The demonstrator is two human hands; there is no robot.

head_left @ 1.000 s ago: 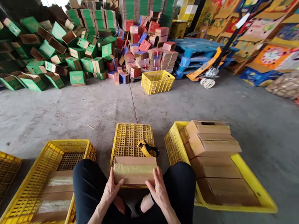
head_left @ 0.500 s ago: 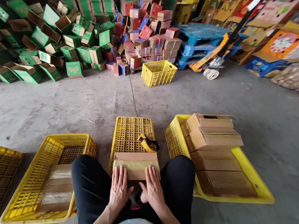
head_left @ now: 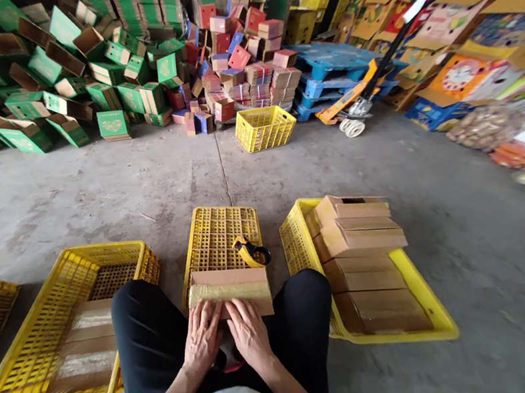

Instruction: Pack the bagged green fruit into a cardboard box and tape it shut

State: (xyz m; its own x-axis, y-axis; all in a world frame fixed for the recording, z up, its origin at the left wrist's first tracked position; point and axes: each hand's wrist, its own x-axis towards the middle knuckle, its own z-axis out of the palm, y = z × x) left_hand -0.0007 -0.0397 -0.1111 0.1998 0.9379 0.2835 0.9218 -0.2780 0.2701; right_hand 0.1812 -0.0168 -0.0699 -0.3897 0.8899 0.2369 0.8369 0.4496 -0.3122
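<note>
Where the hands are working: the left hand (head_left: 201, 334) and right hand (head_left: 248, 331) are resting side by side on the near part of a cardboard box (head_left: 230, 288).
Fingers: on both hands they are lying slightly bent across the cardboard, spreading only a little.
Box: it is sitting on the near end of the middle crate (head_left: 221, 227), with tape running along its top.
Tape dispenser (head_left: 250, 251): it is lying on that crate, just beyond the box.
Left crate (head_left: 44, 323): it is holding taped boxes (head_left: 85, 356).
Right crate (head_left: 295, 238): it is holding stacked boxes (head_left: 372, 272).
</note>
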